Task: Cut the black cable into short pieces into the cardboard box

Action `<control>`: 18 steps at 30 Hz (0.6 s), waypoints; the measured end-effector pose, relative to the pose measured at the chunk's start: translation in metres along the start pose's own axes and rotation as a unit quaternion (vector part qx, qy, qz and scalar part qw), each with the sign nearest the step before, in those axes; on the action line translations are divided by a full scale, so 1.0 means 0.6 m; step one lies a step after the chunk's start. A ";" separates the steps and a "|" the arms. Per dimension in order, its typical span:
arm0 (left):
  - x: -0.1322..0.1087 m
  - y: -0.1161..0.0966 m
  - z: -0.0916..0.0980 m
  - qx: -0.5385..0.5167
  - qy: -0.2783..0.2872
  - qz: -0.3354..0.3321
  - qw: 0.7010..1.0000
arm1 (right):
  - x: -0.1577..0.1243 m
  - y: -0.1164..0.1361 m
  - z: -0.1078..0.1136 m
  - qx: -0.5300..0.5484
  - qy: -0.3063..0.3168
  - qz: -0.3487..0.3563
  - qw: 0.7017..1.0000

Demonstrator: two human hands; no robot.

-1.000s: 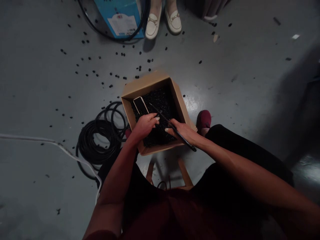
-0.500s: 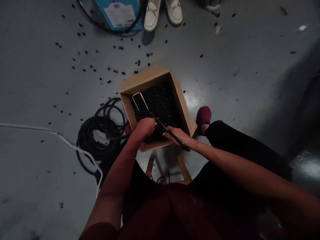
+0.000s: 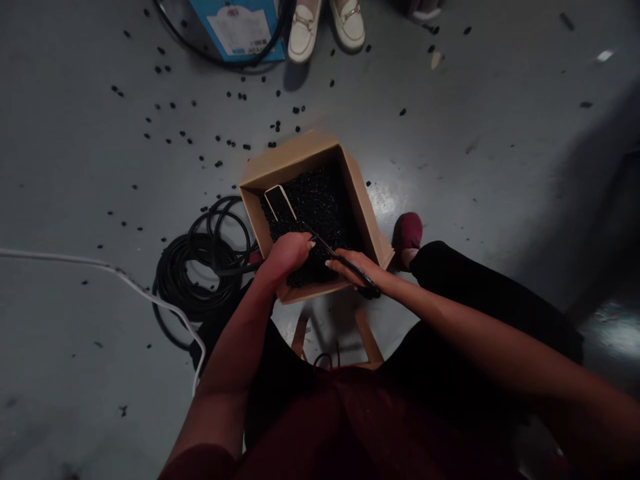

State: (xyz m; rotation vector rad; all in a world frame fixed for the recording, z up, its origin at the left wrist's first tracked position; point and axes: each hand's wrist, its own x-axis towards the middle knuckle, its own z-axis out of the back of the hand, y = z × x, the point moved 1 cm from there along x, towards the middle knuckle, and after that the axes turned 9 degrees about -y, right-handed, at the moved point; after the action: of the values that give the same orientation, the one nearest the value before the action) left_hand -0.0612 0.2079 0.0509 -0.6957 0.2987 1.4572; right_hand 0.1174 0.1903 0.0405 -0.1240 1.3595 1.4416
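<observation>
My left hand (image 3: 291, 252) is closed above the cardboard box (image 3: 367, 200), with a dark end showing at its fingertips. The black hose (image 3: 235, 271) runs to it from a coil on the floor and passes out of sight behind my forearm. Scissors (image 3: 356, 268) with black handles are gripped in my right hand (image 3: 357, 265). Their blades point up and left, close to my left fingertips. Many small cut black pieces (image 3: 320, 193) fill the box's bottom. A phone (image 3: 281, 203) with a pale edge lies on them at the left.
The hose coil (image 3: 197, 277) lies left of the box. A white cable (image 3: 115, 270) crosses the floor at left. Small black bits are scattered around. A blue box (image 3: 240, 33) and another person's white shoes (image 3: 303, 33) are at the top. Wooden stool legs (image 3: 369, 337) stand below.
My left hand has shifted slightly up, and the dark end now shows at its fingertips. The scissors' handles have moved a little, and the blades' angle has changed slightly.
</observation>
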 end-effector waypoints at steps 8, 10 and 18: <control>-0.004 0.007 0.035 -0.202 -0.098 -0.012 0.974 | 0.013 -0.001 0.026 0.036 -0.056 0.050 0.997; -0.007 0.006 0.044 -0.264 -0.107 0.017 0.959 | 0.012 0.003 0.033 0.036 -0.073 0.069 0.994; -0.010 0.009 0.052 -0.392 -0.104 0.048 0.913 | -0.003 0.015 0.049 0.012 -0.057 0.107 0.993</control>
State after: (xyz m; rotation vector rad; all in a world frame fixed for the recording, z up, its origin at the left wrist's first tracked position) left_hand -0.0743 0.2213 0.0773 -1.1610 -0.4602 1.7297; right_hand 0.1282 0.2133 0.0572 0.1215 1.3273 1.5832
